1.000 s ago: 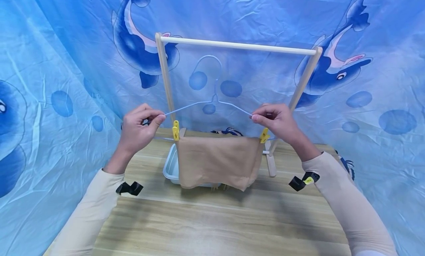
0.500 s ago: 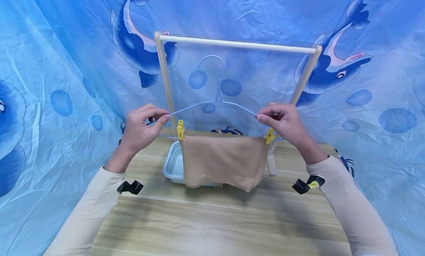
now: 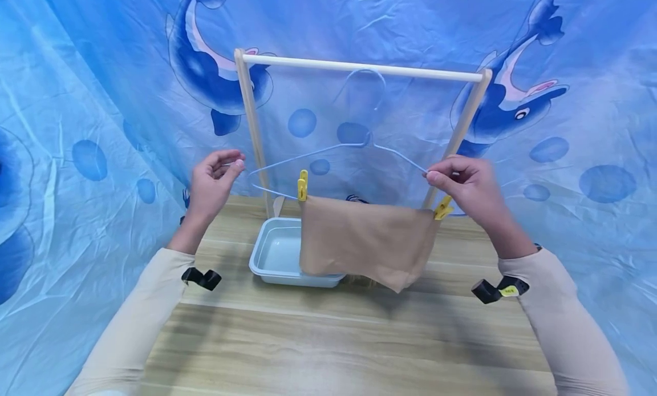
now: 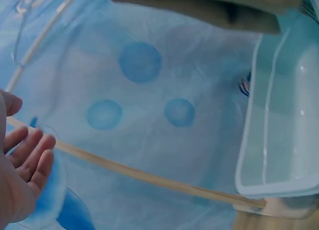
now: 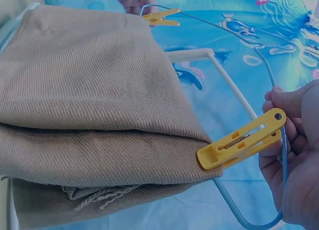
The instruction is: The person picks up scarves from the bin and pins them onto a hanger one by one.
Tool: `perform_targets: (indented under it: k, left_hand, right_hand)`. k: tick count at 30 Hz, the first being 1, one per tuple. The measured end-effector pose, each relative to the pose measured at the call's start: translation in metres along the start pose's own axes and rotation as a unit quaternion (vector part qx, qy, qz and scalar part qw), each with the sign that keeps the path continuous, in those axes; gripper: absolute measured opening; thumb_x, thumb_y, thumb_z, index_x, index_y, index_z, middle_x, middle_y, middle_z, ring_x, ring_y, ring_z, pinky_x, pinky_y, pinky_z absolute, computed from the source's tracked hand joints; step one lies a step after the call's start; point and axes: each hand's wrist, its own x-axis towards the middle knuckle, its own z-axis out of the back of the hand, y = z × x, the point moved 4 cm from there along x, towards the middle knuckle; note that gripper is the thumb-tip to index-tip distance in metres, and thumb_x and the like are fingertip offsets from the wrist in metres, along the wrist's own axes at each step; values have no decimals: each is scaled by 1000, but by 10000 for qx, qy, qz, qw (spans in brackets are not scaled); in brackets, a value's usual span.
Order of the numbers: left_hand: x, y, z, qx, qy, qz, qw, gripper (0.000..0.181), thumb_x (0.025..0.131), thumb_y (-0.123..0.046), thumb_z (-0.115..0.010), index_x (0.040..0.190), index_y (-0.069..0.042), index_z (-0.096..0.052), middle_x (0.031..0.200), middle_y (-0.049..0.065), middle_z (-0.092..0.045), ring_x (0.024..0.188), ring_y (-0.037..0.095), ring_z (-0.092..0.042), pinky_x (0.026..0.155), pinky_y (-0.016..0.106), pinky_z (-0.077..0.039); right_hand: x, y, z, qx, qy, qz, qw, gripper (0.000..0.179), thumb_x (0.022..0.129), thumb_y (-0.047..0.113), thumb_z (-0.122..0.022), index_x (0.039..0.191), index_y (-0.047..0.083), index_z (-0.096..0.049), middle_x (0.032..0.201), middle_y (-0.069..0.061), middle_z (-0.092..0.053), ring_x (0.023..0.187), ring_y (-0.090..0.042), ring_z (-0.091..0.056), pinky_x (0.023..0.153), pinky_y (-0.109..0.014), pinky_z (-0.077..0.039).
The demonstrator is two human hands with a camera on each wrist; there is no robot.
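My right hand pinches the right arm of a pale blue wire hanger, held up in front of the rack. A folded brown cloth with fringe hangs from its lower bar. Yellow clothespins grip the cloth's two top corners, the left clothespin upright and the right clothespin close by my right fingers. Left of the hanger's end, my left hand is lifted with loosely bent fingers, holding nothing. In the head view the hanger's hook overlaps the rack's top rail.
A wooden rack with a white rail stands at the back of the wood-grain table. Beneath the cloth sits a light blue basin, partly covered by it. Blue dolphin-print sheets enclose the back and sides.
My left hand has let go of the hanger and drawn back left. The right hand has moved the hanger and cloth rightward and tilted them; the hook has risen to the rail in view.
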Motion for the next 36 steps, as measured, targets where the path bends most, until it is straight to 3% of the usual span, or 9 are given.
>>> perform_targets:
  k: [4,9,15,24,31,36]
  left_hand:
    - [2,20,-1,327,-110,345,9988,40,98,-17,-70,132,2,-62,127,18,-67,101,5,-67,89,16,-52]
    - [7,38,-7,473,-329,610,9965,50,96,-24,-74,138,-3,-59,133,14,-65,114,15,-66,94,21,-51]
    - [13,55,-17,629,-416,637,9951,57,94,-30,-76,141,-5,-57,136,13,-63,123,26,-62,104,37,-50]
    - [23,74,-33,787,-434,583,9942,59,93,-35,-76,138,-1,-56,135,16,-63,121,31,-62,103,48,-49]
    - [29,82,-41,1014,-462,496,9925,54,94,-35,-76,132,-1,-59,130,16,-66,115,28,-66,95,35,-56]
    - [30,86,-45,1135,-527,505,9909,50,94,-33,-75,129,0,-61,126,18,-68,111,31,-69,91,33,-58]
  right_hand:
    - [-1,4,13,-171,-118,-105,9997,8,94,-6,-67,93,-13,-73,82,3,-69,68,-11,-56,56,-17,-46]
    - [-3,6,26,-515,-229,-201,9982,10,95,-2,-70,95,-11,-74,83,7,-70,69,-11,-56,59,-15,-47]
    - [-4,11,37,-747,-414,-281,9959,11,94,0,-71,95,-10,-74,81,10,-72,69,-10,-58,60,-14,-48]
    - [-6,20,53,-1139,-780,-532,9890,17,96,10,-72,102,-5,-77,82,11,-71,72,-13,-56,61,-15,-47]
    - [-1,25,64,-1345,-988,-575,9843,20,96,12,-72,105,-5,-77,82,12,-70,72,-14,-55,63,-15,-46]
    - [3,26,69,-1508,-1121,-688,9798,23,96,15,-73,106,-5,-77,81,13,-69,73,-14,-53,63,-17,-44]
